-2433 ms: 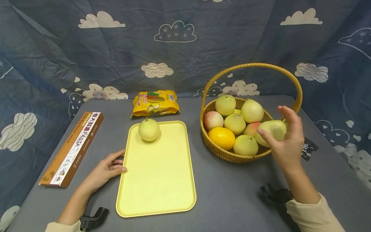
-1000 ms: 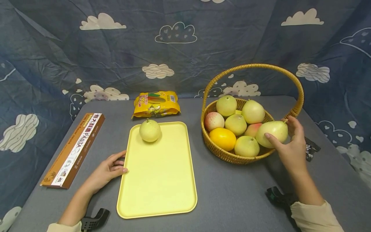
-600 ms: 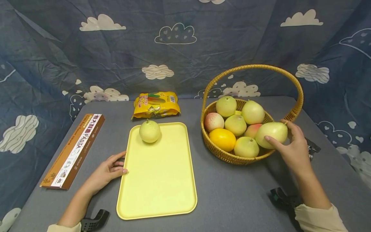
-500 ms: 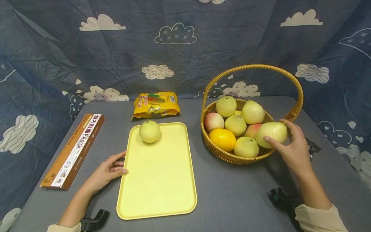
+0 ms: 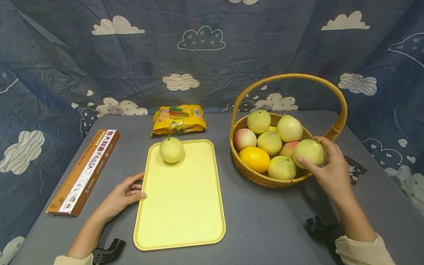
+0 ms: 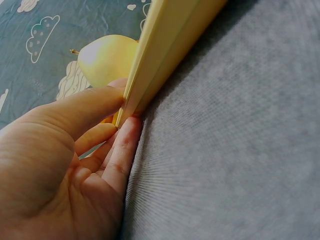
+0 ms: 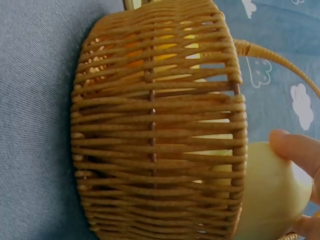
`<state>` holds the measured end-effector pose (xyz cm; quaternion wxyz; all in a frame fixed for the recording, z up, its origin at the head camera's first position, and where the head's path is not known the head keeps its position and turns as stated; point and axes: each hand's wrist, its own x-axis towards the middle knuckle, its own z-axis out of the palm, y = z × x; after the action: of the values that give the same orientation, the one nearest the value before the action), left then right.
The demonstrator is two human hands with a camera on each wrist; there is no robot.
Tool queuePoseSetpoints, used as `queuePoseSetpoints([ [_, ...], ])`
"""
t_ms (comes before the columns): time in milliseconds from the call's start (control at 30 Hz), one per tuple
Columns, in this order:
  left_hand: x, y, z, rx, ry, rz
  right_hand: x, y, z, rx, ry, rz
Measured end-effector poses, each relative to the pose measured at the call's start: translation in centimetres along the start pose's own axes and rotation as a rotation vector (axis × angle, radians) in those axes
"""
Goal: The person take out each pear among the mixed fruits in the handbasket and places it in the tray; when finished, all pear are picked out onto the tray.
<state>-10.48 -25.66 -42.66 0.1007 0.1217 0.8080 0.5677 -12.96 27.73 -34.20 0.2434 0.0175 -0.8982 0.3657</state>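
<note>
In the head view my right hand (image 5: 331, 169) grips a pale green pear (image 5: 309, 152) at the right side of a wicker basket (image 5: 258, 178), thumb in front and fingers behind. The right wrist view has this pear (image 7: 270, 185) rising above the basket's woven wall (image 7: 160, 150). The left hand (image 5: 120, 195) pinches the left edge of a yellow tray (image 5: 179, 206); in the left wrist view its thumb (image 6: 85, 110) lies over the rim and its fingers are below. Another pear (image 5: 171, 150) stands on the tray near its far left corner.
The basket also holds several pears, a peach (image 5: 245, 139) and a yellow lemon-like fruit (image 5: 254, 159), under a tall arched handle (image 5: 288, 76). A pasta box (image 5: 82, 173) lies at left, a yellow snack bag (image 5: 179, 118) behind the tray, a small black packet (image 5: 354, 170) at right.
The right hand has closed around the pear and turned it: its stem pointed right before and now points up. The left hand and the tray have stayed put.
</note>
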Motion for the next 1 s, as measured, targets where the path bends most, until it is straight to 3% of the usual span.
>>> queuePoseSetpoints([
  [233, 0.1, 0.0, 0.0, -0.006, 0.001, 0.007, -0.6, -1.9, 0.1, 0.070, 0.062, 0.000],
  [400, 0.2, 0.1, 0.1, -0.014, 0.002, 0.012, -1.3, -4.9, 0.5, 0.253, 0.075, -0.185],
  [533, 0.1, 0.1, 0.1, -0.018, -0.001, 0.010, -1.6, -7.8, 1.3, 0.378, 0.000, -0.286],
  [733, 0.0, 0.1, 0.0, -0.001, 0.004, -0.008, -1.5, -12.4, 3.4, 0.468, -0.177, -0.309],
  [1000, 0.0, -0.1, -0.1, 0.020, 0.010, 0.006, 0.2, -16.4, 8.8, 0.617, -0.319, -0.347],
])
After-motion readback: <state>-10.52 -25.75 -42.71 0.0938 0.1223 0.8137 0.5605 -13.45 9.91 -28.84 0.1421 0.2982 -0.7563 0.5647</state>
